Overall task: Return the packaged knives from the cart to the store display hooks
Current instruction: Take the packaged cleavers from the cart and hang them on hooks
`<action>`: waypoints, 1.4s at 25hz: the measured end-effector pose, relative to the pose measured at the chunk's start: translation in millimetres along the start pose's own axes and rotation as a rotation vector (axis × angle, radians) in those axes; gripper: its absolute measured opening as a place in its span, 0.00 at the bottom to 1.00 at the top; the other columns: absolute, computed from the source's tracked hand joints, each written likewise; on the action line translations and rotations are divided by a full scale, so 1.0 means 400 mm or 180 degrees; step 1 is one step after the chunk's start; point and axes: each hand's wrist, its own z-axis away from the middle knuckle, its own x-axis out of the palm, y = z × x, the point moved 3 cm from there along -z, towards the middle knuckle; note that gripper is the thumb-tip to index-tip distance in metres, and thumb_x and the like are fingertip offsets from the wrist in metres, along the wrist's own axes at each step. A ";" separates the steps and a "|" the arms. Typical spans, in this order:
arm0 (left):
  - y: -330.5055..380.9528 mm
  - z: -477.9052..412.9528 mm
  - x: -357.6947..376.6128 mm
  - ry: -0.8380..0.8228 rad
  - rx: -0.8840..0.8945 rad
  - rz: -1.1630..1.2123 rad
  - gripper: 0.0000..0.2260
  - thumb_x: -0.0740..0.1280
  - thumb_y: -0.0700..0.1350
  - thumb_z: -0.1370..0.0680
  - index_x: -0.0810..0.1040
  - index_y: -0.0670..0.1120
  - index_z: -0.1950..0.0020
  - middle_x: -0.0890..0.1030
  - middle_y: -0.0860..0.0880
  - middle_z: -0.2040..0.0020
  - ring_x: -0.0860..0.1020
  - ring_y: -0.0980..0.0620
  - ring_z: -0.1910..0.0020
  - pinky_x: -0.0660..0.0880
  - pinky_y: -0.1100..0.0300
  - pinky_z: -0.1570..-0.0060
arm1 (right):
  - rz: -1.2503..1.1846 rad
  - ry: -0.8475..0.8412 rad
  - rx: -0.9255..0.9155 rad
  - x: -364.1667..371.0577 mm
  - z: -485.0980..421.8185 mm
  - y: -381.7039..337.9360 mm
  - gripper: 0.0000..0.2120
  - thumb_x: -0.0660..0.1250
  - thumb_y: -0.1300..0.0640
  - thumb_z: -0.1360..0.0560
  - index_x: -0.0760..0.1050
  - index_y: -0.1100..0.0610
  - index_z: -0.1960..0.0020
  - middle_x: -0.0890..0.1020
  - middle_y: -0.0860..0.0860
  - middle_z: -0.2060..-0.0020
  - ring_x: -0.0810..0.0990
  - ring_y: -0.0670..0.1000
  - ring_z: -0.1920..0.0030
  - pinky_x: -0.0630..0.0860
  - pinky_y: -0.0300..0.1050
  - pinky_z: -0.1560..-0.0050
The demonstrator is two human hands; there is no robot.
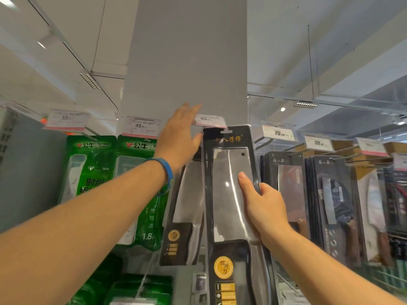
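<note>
A packaged cleaver [228,183] in a black card with a clear blister stands upright in front of the display, its hang hole level with the "89" price tag [209,120]. My right hand [262,205] grips its right edge, thumb across the blade window. My left hand [180,137], a blue band on its wrist, reaches up with fingers spread beside the price tag and the pack's top left corner, touching the hook area. Behind and left hangs another packaged cleaver [182,216] of the same kind. The hook itself is hidden by my left hand.
Green packaged goods [94,186] hang at the left under "33" and "45" tags. More packaged knives [330,205] hang on hooks at the right under "79" and "39" tags. A grey pillar [187,62] rises behind the display.
</note>
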 end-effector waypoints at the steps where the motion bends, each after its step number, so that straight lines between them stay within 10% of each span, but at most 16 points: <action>1: 0.001 -0.023 -0.004 -0.0091 0.0101 -0.0170 0.22 0.67 0.48 0.20 0.69 0.53 0.26 0.68 0.49 0.25 0.68 0.47 0.29 0.69 0.50 0.34 | -0.0045 0.0002 -0.0019 0.003 0.002 0.000 0.31 0.64 0.30 0.25 0.72 0.61 0.58 0.81 0.64 0.55 0.80 0.62 0.56 0.78 0.61 0.50; 5: -0.005 -0.075 -0.010 -0.0173 0.0413 -0.0332 0.13 0.64 0.46 0.19 0.79 0.51 0.35 0.81 0.50 0.39 0.78 0.48 0.41 0.75 0.51 0.42 | -0.0078 0.0079 -0.0193 0.009 0.013 0.005 0.29 0.66 0.30 0.26 0.62 0.53 0.68 0.70 0.43 0.76 0.68 0.45 0.72 0.68 0.44 0.66; 16: -0.013 -0.129 -0.026 -0.0221 0.0444 -0.0495 0.10 0.65 0.53 0.19 0.82 0.52 0.44 0.84 0.50 0.52 0.78 0.49 0.55 0.72 0.57 0.57 | 0.0107 -0.0024 -0.0245 0.054 0.003 0.048 0.35 0.66 0.26 0.30 0.67 0.60 0.65 0.72 0.58 0.71 0.69 0.50 0.70 0.67 0.49 0.67; 20: -0.021 -0.140 -0.029 -0.0290 0.0369 -0.0471 0.12 0.66 0.56 0.20 0.83 0.52 0.43 0.84 0.50 0.53 0.78 0.50 0.55 0.71 0.58 0.57 | 0.0069 0.0009 -0.0494 0.083 -0.002 0.021 0.32 0.67 0.27 0.29 0.68 0.57 0.68 0.69 0.46 0.76 0.66 0.44 0.74 0.67 0.47 0.69; 35: -0.034 -0.123 -0.006 -0.0122 0.0026 0.0142 0.09 0.72 0.55 0.24 0.85 0.53 0.49 0.78 0.58 0.63 0.73 0.61 0.64 0.66 0.68 0.65 | -0.0281 -0.0160 -0.0281 0.166 -0.007 0.057 0.33 0.65 0.27 0.29 0.72 0.60 0.63 0.76 0.54 0.69 0.72 0.50 0.69 0.71 0.48 0.66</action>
